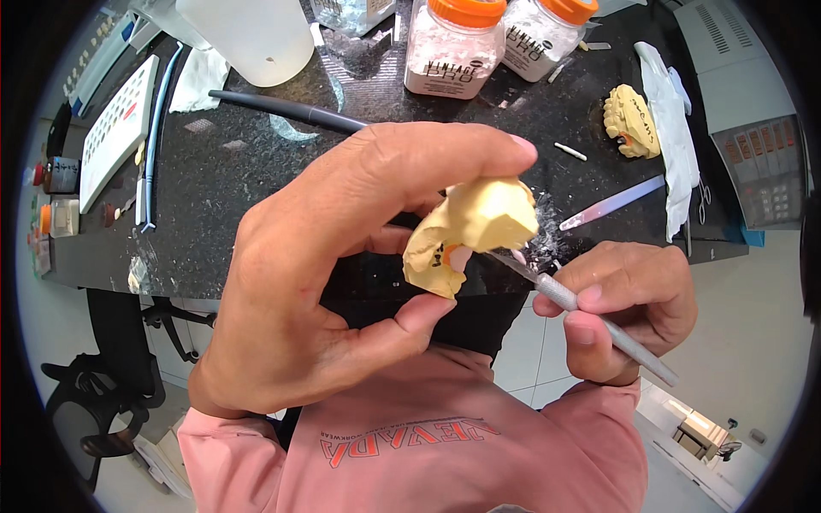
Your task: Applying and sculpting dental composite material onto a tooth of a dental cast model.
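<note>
My left hand [299,256] grips a yellow plaster dental model [496,214] between the thumb below and the fingers above, held up over the bench's near edge. An opening on the model's underside shows a pinkish piece and a small dark mark. In my right hand [633,299] is a craft knife [560,293] with a grey knurled metal handle, pinched between thumb and fingers. Its blade points left into the opening of the model; whether the tip touches the pink piece I cannot tell. White powder and shavings [543,244] lie on the bench just beyond the blade.
On the dark speckled bench [214,184] stand two orange-lidded powder jars [457,51] and a white translucent container [252,43]. Another yellow dental model [631,124] rests at the right beside a crumpled tissue [671,128] and a pale file [611,203]. A white palette [120,128] lies left.
</note>
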